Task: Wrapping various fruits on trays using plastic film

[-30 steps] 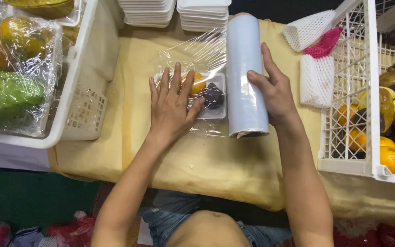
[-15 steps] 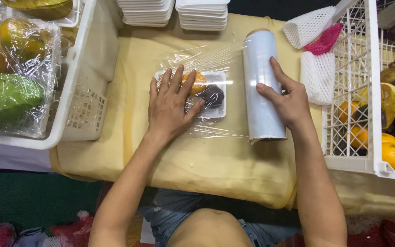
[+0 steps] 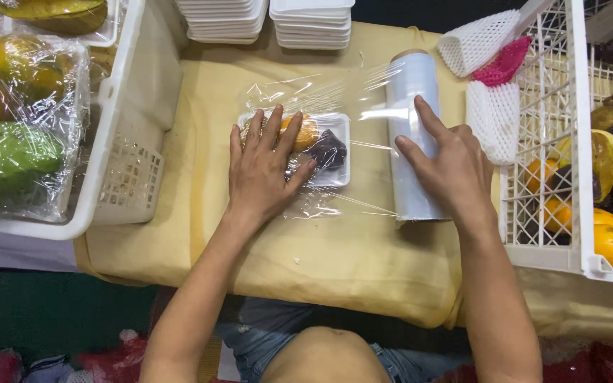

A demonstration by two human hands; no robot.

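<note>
Head view: looks straight down on a yellow-covered surface (image 3: 306, 269) with both forearms reaching in from the bottom edge.
Left hand (image 3: 264, 170): lies flat, palm down, fingers spread and open, pressing on clear film over a white foam tray (image 3: 338, 152); it grips nothing.
Tray contents: an orange fruit (image 3: 305, 131) shows between the fingers, and a dark purple fruit (image 3: 328, 150) sits just beside it on the right; both lie under the film.
Right hand (image 3: 452, 167): rests on top of a roll of clear wrap (image 3: 411, 120), fingers extended and slightly curved over it, pressing down and not closed around it.
Roll position: lies on the surface just to the right of the tray, its long axis running away from the person.
Film (image 3: 363, 117): a stretched sheet runs from the roll leftward over the tray, wrinkled and glinting.
Far edge: two stacks of white foam trays (image 3: 310, 21).
Right side: a white lattice crate (image 3: 544, 184) holding orange and dark fruit; white foam net sleeves (image 3: 492, 117) and a pink one (image 3: 501, 62) lie beside it.
Left side: a white basket (image 3: 111, 142) with wrapped fruit trays.
</note>
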